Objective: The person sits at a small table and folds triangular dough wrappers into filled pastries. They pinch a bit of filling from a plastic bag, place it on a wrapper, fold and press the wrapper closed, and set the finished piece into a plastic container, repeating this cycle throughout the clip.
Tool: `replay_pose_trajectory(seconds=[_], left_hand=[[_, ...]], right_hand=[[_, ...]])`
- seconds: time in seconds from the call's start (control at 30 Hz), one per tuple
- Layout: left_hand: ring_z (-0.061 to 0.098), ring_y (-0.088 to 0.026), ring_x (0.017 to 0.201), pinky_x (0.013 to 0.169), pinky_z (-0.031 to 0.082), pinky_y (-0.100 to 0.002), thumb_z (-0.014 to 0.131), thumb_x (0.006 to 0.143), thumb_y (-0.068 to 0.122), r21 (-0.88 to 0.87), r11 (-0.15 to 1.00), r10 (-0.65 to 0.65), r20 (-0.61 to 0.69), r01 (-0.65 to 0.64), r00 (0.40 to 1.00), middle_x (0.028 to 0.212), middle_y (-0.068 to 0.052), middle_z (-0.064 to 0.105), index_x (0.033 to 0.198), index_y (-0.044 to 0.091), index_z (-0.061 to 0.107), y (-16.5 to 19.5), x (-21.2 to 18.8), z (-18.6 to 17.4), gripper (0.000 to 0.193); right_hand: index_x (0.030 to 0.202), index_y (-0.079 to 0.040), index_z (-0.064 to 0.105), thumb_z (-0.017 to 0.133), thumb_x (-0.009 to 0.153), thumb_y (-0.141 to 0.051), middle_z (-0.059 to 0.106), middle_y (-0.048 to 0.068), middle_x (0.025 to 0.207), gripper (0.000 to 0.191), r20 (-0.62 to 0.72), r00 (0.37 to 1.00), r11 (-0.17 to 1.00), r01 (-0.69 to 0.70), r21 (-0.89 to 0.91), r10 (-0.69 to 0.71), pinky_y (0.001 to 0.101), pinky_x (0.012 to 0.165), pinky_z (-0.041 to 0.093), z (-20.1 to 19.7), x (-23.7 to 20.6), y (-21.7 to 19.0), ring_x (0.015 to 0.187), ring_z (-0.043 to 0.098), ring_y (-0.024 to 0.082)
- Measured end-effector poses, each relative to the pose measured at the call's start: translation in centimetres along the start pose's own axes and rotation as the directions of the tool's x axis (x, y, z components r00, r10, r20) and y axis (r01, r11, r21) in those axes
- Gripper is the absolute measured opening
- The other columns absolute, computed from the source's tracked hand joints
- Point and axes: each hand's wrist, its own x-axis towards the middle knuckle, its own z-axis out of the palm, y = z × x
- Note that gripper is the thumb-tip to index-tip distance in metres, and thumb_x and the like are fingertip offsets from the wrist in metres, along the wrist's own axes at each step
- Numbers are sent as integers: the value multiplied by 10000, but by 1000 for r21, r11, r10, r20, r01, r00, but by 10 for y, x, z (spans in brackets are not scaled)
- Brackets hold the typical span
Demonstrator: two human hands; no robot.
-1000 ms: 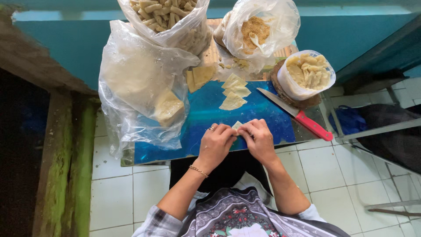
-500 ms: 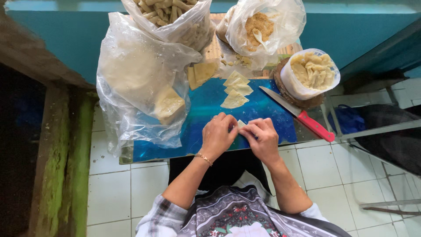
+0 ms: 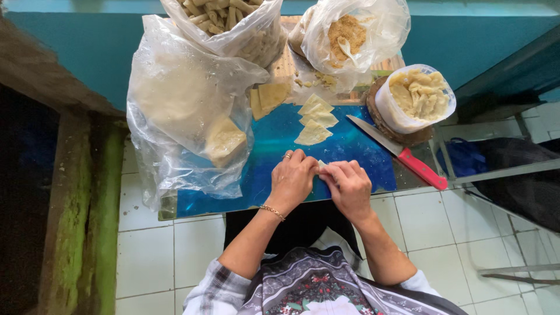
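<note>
On the blue bench (image 3: 268,140), head view: left hand (image 3: 291,181) and right hand (image 3: 349,186) meet, fingers pinching one small wrapper (image 3: 321,165) between them at the near edge. Judged: roll it tight, edges kept even, pressing lightly so the thin sheet does not tear. Spare wrappers (image 3: 314,119) lie just beyond; knife (image 3: 399,151) to the right, untouched. Against the earlier frames: hands in the same spot, little changed; knife and bags unmoved.

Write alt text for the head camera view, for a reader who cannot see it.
Seen from above, the left hand and right hand pinch a small pale dough piece over a blue table. Beyond lie cut dough wrappers, a red-handled knife, a tub of pale filling and clear plastic bags.
</note>
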Motion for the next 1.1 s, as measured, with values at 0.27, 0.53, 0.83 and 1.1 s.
replay_pose_trajectory(seconds=[0.27, 0.53, 0.83, 1.1], left_hand=[[637, -268, 872, 724, 540, -380, 714, 879, 79, 9, 981, 196, -111, -196, 974, 945, -40, 640, 991, 104, 688, 4, -13, 1, 117], [633, -259, 861, 718, 525, -371, 701, 799, 25, 80, 972, 228, -65, -222, 972, 923, -44, 630, 971, 107, 685, 6, -10, -5, 191], [626, -255, 854, 724, 522, -370, 710, 850, 60, 60, 973, 226, -88, -222, 970, 920, -46, 618, 943, 107, 666, 8, -8, -9, 113], [627, -255, 839, 721, 520, -373, 716, 845, 61, 49, 974, 224, -92, -220, 970, 904, -46, 618, 939, 105, 680, 6, -9, -6, 110]], right_hand=[[942, -91, 753, 762, 857, -108, 656, 59, 881, 87, 165, 976, 990, -144, 3, 142, 399, 729, 515, 5, 11, 10, 867, 626, 282], [1316, -114, 744, 749, 992, -133, 668, 83, 1144, 325, -159, 986, 925, -101, -367, 44, 465, 959, 460, -33, 43, 75, 1091, 586, 305], [916, -191, 763, 919, 772, -366, 601, -21, 1206, 275, -128, 982, 759, -191, -623, 141, 439, 930, 398, -74, 46, 135, 1169, 530, 256], [963, -188, 734, 905, 815, -242, 593, -15, 1214, 232, -165, 977, 791, -205, -577, 133, 437, 946, 418, -94, 37, 130, 1174, 545, 235]])
